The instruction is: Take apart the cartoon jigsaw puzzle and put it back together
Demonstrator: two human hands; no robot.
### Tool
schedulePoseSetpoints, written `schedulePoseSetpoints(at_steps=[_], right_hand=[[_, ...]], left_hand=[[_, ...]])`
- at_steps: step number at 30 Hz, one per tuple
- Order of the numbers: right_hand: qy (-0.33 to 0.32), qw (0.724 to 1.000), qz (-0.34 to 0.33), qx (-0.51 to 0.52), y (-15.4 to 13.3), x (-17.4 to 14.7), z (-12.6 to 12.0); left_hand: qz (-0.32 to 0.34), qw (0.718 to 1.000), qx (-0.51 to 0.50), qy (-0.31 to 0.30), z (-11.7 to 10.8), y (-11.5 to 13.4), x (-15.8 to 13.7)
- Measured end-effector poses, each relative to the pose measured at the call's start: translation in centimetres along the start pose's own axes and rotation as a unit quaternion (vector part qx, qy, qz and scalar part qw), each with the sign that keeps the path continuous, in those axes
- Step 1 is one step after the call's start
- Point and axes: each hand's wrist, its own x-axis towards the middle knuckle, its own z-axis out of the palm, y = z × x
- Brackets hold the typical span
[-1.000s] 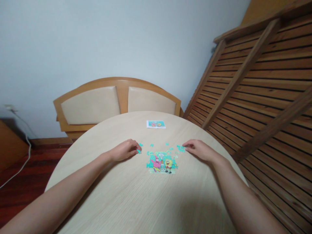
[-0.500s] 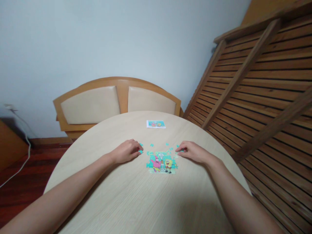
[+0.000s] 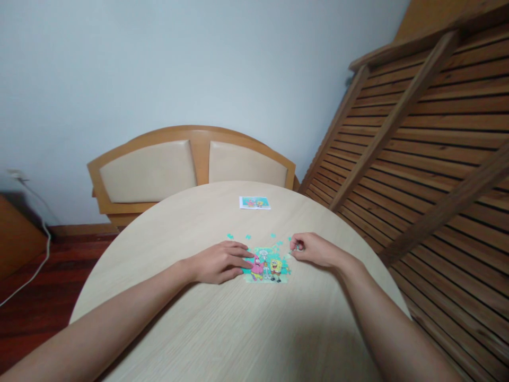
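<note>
A partly joined jigsaw puzzle (image 3: 267, 268) lies flat on the table, showing a pink starfish and a yellow sponge character against turquoise. My left hand (image 3: 222, 262) is open and palm down, its spread fingertips resting on the puzzle's left edge and covering part of it. Right of the puzzle, my right hand (image 3: 312, 248) has thumb and forefinger pinched around a small turquoise puzzle piece, mostly hidden by the fingers. Several loose turquoise pieces (image 3: 248, 237) are scattered just beyond the puzzle's top edge.
A picture card (image 3: 255, 202) with the same scene lies farther back on the round, pale wooden table (image 3: 191, 329). Behind it stands a padded wooden headboard (image 3: 202, 159) against the wall. Slatted wooden boards (image 3: 421, 132) lean at the right.
My left hand has moved right and nearer, from a loose piece at upper left onto the puzzle's left edge, its fingers now spread. My right hand has shifted slightly right, its fingers more curled.
</note>
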Motion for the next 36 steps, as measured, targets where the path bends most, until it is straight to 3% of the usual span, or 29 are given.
schedulePoseSetpoints(at_steps=[8, 12, 17, 21, 25, 28, 31, 36], right_hand=[[-0.003, 0.985, -0.016, 0.172, -1.1, 0.1, -0.1], [0.019, 0.975, 0.006, 0.220, -2.6, 0.5, 0.8], [-0.027, 0.966, 0.008, 0.258, -5.5, 0.9, 3.2], [-0.039, 0.969, 0.010, 0.243, -7.6, 0.8, 4.7], [0.005, 0.983, 0.002, 0.184, -7.0, 0.8, 3.9], [0.067, 0.990, 0.003, 0.122, -4.6, 0.8, 2.2], [0.085, 0.994, 0.028, 0.062, -2.0, 0.7, 0.8], [0.080, 0.996, 0.040, -0.010, -0.5, 0.5, 0.2]], left_hand=[[-0.034, 0.999, -0.001, 0.002, 0.4, -0.1, 0.1], [-0.103, 0.994, -0.014, 0.045, 1.0, 0.2, 0.6], [-0.225, 0.961, -0.105, 0.117, 1.3, 0.8, 1.4], [-0.260, 0.931, -0.219, 0.129, 1.3, 1.4, 1.7], [-0.220, 0.949, -0.187, 0.130, 1.3, 1.7, 1.7], [-0.116, 0.982, -0.123, 0.084, 1.3, 1.5, 1.3], [-0.037, 0.996, -0.081, 0.031, 1.2, 1.2, 1.0], [-0.016, 0.998, -0.059, 0.019, 0.8, 1.0, 0.8]])
